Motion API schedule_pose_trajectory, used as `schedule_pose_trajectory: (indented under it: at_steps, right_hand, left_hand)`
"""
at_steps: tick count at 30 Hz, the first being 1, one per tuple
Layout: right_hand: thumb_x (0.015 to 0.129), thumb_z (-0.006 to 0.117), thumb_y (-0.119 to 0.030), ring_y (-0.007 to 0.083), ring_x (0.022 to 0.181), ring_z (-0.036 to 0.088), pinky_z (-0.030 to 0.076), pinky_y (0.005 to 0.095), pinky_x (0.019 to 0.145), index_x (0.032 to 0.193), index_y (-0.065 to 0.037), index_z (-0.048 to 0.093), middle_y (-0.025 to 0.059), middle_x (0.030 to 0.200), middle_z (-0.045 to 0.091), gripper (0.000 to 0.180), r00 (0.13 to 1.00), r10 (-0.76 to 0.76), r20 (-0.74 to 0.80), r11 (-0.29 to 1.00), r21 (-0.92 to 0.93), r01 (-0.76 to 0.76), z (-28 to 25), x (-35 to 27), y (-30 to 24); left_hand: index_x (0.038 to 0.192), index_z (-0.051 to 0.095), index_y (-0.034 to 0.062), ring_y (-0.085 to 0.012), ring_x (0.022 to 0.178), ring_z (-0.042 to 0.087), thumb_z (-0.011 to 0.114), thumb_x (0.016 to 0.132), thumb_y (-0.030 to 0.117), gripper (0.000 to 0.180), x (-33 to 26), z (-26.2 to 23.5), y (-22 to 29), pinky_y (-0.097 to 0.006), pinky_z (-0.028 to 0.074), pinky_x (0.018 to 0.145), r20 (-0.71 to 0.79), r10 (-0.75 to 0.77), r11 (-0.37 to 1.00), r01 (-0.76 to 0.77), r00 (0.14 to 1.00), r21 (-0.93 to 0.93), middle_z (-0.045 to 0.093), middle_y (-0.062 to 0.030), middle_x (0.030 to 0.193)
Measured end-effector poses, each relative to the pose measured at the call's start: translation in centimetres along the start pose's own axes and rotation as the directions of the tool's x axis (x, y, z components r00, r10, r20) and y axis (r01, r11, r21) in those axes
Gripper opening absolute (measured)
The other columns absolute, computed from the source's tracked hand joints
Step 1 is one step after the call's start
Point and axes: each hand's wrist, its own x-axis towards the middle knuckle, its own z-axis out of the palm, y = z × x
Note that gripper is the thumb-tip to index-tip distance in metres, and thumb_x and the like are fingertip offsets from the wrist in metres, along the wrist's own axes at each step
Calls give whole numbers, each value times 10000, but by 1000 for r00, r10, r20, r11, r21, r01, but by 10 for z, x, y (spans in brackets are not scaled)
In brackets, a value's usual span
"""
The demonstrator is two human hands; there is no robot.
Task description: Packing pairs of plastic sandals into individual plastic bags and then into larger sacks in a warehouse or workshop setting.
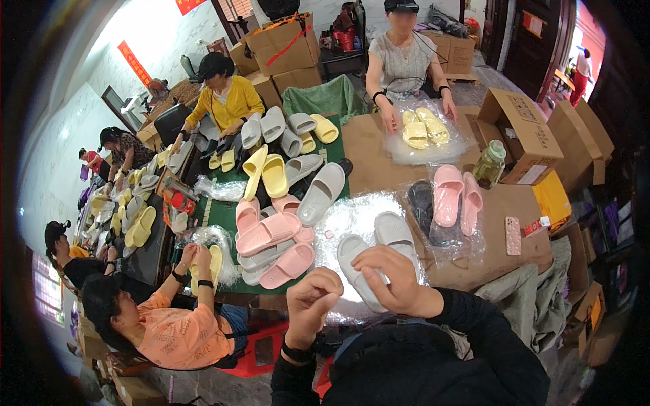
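Note:
On a shiny stack of clear plastic bags point(342, 220) in front of me lies a pair of light grey slippers, the left slipper point(353, 254) nearer me than the right slipper point(393, 230). My right hand point(393, 279) is curled over the near end of the left slipper and hides part of it. Thumb and fingers are drawn together there; anything between them is hidden. Just left of the slippers my left hand point(313, 304) is raised with its fingers pinched, and what it may hold is too small to make out. Pink slippers point(269, 232) lie piled beyond it.
Bagged pink slippers point(448, 196) lie at right, near a phone point(513, 237), a green bottle point(490, 162) and an open carton point(518, 135). Across the table a co-worker handles bagged yellow slippers point(423, 128). Another in orange point(177, 331) sits at left. Mixed slippers point(298, 166) cover the green mat.

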Motion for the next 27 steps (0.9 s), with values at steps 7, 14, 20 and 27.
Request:
schedule_pose_trajectory:
  at_steps: [7,14,20,27]
  right_hand:
    - [815,562,23,264,733,588,466,320,668,879,16,567,135,821,603,64,986,165,-8,979,125,-163,0,-7,3]
    - [808,564,25,260,722,587,461,322,655,852,16,556,130,809,603,46,985,173,18,979,110,-174,2,-14,3]
    - [809,565,21,262,720,586,462,322,655,845,18,550,132,806,600,39,981,192,16,976,99,-193,2,-18,3]
    - [813,564,18,256,732,589,465,318,668,844,19,549,133,818,603,34,981,194,13,975,105,-194,1,-19,1]
  left_hand:
    - [697,419,80,-148,698,365,550,803,205,210,6,4,-6,-269,300,674,221,-186,597,289,957,-749,418,-32,709]
    - [670,414,98,-133,684,360,530,794,230,216,8,4,-9,-263,301,670,286,-173,494,334,942,-803,409,-19,692]
    - [655,405,104,-130,663,350,528,793,254,238,11,5,-12,-260,296,657,311,-166,488,352,936,-799,398,-12,674]
    - [647,407,104,-134,656,348,532,787,254,240,11,6,-13,-261,293,649,317,-156,479,353,935,-804,394,-13,668]
